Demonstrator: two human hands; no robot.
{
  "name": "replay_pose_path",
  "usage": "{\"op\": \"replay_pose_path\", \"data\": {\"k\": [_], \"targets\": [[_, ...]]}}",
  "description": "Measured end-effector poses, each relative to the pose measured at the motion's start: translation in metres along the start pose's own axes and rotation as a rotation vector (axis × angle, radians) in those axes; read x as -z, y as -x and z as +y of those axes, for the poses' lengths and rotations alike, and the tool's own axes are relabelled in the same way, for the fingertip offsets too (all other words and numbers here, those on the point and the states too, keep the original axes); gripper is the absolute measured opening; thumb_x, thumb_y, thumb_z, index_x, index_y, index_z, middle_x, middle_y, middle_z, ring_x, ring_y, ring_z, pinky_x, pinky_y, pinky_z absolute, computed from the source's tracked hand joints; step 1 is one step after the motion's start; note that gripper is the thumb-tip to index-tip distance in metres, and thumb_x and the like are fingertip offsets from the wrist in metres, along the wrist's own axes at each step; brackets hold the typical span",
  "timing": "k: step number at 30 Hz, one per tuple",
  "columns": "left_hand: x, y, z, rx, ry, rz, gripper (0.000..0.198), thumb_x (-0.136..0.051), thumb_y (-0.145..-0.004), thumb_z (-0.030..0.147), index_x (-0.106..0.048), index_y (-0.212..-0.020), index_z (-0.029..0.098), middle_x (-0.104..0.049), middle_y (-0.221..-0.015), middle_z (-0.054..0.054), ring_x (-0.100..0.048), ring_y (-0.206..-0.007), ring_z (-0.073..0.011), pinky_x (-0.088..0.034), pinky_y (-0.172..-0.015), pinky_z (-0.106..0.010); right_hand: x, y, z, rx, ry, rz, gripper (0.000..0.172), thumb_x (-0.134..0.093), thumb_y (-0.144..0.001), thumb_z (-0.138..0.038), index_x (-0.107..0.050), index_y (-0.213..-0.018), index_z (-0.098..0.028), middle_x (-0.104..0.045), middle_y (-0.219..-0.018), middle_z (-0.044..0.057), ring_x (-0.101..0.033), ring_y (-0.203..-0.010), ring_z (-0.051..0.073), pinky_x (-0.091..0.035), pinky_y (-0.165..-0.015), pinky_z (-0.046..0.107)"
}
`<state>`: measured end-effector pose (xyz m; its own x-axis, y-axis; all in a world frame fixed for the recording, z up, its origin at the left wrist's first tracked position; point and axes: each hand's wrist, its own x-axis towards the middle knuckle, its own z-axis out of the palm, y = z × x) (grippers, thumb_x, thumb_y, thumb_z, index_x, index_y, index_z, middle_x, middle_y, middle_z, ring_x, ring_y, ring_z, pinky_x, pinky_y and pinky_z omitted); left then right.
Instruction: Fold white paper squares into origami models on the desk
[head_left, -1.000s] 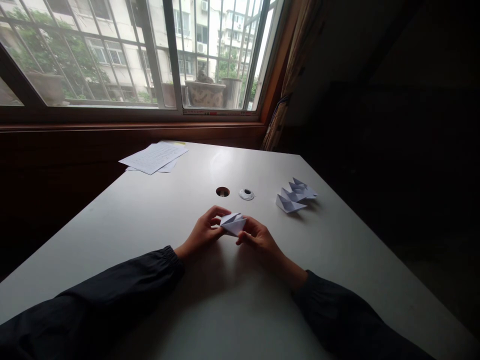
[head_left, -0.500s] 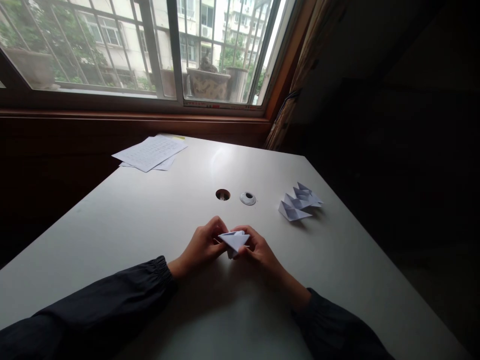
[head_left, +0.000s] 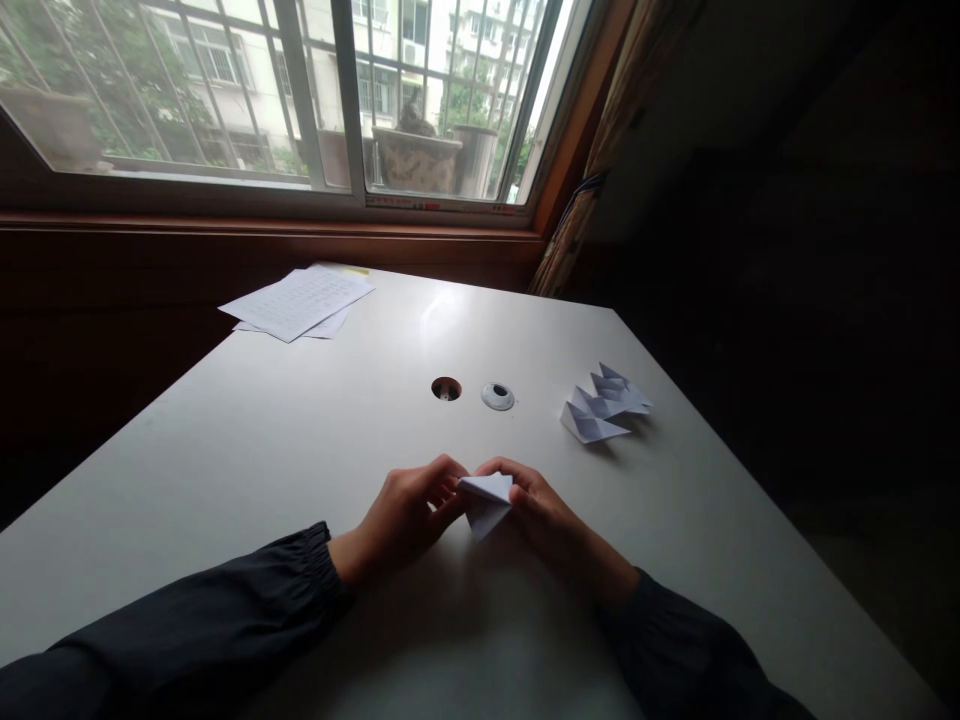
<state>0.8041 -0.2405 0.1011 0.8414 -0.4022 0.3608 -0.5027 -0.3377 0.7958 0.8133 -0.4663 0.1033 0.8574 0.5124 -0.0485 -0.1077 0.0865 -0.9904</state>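
A folded white paper piece (head_left: 487, 498), with a flat top edge and a point hanging down, is held between my two hands just above the table. My left hand (head_left: 409, 515) pinches its left end between thumb and fingers. On the other side, my right hand (head_left: 546, 515) grips the right end, its thumb on the near face and its fingers behind. The fingertips behind the paper are hidden. To the right stand several folded paper boats (head_left: 596, 425) in a close row.
The white table (head_left: 337, 400) has a round cable hole (head_left: 446, 390) with its cover (head_left: 497, 396) lying beside it. Written paper sheets (head_left: 300, 303) overlap at the far left edge. Beyond the table are a barred window (head_left: 352, 120) and a tied curtain (head_left: 570, 235).
The folded paper has turned in my hands, so its layered top shows less and it looks flatter. Both hands have shifted slightly right and nearer to me.
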Motion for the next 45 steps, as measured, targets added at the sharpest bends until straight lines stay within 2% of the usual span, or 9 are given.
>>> {"op": "replay_pose_path", "data": {"k": [7, 11, 14, 17, 24, 28, 35, 41, 45], "targets": [[0.01, -0.003, -0.008, -0.294, -0.371, 0.038, 0.016, -0.061, -0.095, 0.034, -0.069, -0.088, 0.022, -0.073, -0.075, -0.006, -0.068, -0.066, -0.0166, -0.051, -0.064, -0.026, -0.001, 0.002, -0.01, -0.041, -0.019, -0.116, 0.055, -0.078, -0.077, -0.062, -0.063, -0.104, -0.017, -0.064, -0.085, 0.003, -0.061, -0.074, 0.016, -0.047, -0.068, 0.027], [0.004, -0.007, -0.003, -0.197, -0.157, 0.045, 0.012, -0.063, -0.094, 0.029, -0.062, -0.105, 0.023, -0.071, -0.072, -0.001, -0.065, -0.059, -0.0131, -0.049, -0.06, -0.024, -0.006, 0.003, -0.008, -0.059, 0.052, -0.034, 0.045, -0.083, -0.076, -0.053, -0.061, -0.093, -0.017, -0.063, -0.079, 0.001, -0.06, -0.069, 0.015, -0.046, -0.065, 0.027], [0.003, -0.012, 0.003, -0.116, 0.144, -0.096, 0.04, -0.059, -0.096, 0.025, -0.044, -0.133, 0.024, -0.074, -0.087, -0.003, -0.07, -0.07, -0.0142, -0.053, -0.067, -0.024, -0.01, 0.003, 0.0, 0.007, 0.152, 0.216, 0.041, -0.081, -0.079, -0.052, -0.057, -0.081, -0.018, -0.056, -0.07, -0.003, -0.053, -0.061, 0.013, -0.042, -0.057, 0.024], [0.006, -0.019, 0.006, -0.063, 0.334, -0.204, 0.046, -0.057, -0.098, 0.026, -0.038, -0.14, 0.023, -0.073, -0.099, -0.007, -0.072, -0.084, -0.0172, -0.055, -0.078, -0.029, -0.013, 0.002, 0.009, 0.033, 0.207, 0.351, 0.04, -0.078, -0.082, -0.054, -0.057, -0.081, -0.02, -0.054, -0.066, -0.003, -0.051, -0.058, 0.013, -0.043, -0.053, 0.024], [0.006, -0.033, -0.015, 0.126, 0.474, -0.09, 0.03, -0.06, -0.098, 0.035, -0.046, -0.121, 0.022, -0.068, -0.084, -0.003, -0.068, -0.077, -0.0164, -0.055, -0.073, -0.029, -0.016, -0.004, 0.008, 0.132, 0.005, 0.329, 0.055, -0.055, -0.092, -0.067, -0.054, -0.13, -0.027, -0.063, -0.107, 0.007, -0.065, -0.07, 0.018, -0.06, -0.054, 0.032], [0.008, -0.033, -0.019, 0.152, 0.618, -0.077, 0.029, -0.057, -0.099, 0.041, -0.043, -0.117, 0.023, -0.069, -0.096, -0.006, -0.069, -0.083, -0.0176, -0.056, -0.079, -0.032, -0.018, -0.007, 0.004, 0.103, 0.083, 0.435, 0.045, -0.066, -0.093, -0.047, -0.057, -0.133, -0.03, -0.058, -0.116, 0.007, -0.064, -0.068, 0.014, -0.063, -0.057, 0.034], [0.009, -0.036, -0.019, 0.209, 0.588, -0.042, 0.036, -0.066, -0.094, 0.041, -0.039, -0.108, 0.023, -0.066, -0.089, -0.002, -0.061, -0.071, -0.0131, -0.048, -0.064, -0.023, -0.017, -0.007, 0.007, 0.227, 0.268, 0.492, 0.047, -0.07, -0.092, -0.034, -0.055, -0.137, -0.035, -0.056, -0.126, 0.006, -0.064, -0.077, 0.014, -0.064, -0.063, 0.033], [0.003, -0.035, -0.016, 0.201, 0.577, 0.003, 0.06, -0.067, -0.093, 0.033, -0.031, -0.141, 0.027, -0.068, -0.109, -0.008, -0.069, -0.084, -0.0185, -0.055, -0.075, -0.03, -0.015, -0.007, 0.008, 0.309, 0.428, 0.464, 0.031, -0.071, -0.091, -0.035, -0.066, -0.121, -0.031, -0.054, -0.131, 0.008, -0.066, -0.094, 0.019, -0.064, -0.067, 0.032], [0.001, -0.031, -0.012, 0.176, 0.611, -0.037, 0.053, -0.071, -0.09, 0.033, -0.042, -0.134, 0.025, -0.068, -0.107, -0.008, -0.07, -0.088, -0.0205, -0.057, -0.079, -0.033, -0.016, -0.002, 0.008, 0.314, 0.526, 0.486, 0.03, -0.072, -0.091, -0.04, -0.071, -0.118, -0.029, -0.052, -0.134, 0.01, -0.064, -0.108, 0.024, -0.064, -0.078, 0.037]]}}
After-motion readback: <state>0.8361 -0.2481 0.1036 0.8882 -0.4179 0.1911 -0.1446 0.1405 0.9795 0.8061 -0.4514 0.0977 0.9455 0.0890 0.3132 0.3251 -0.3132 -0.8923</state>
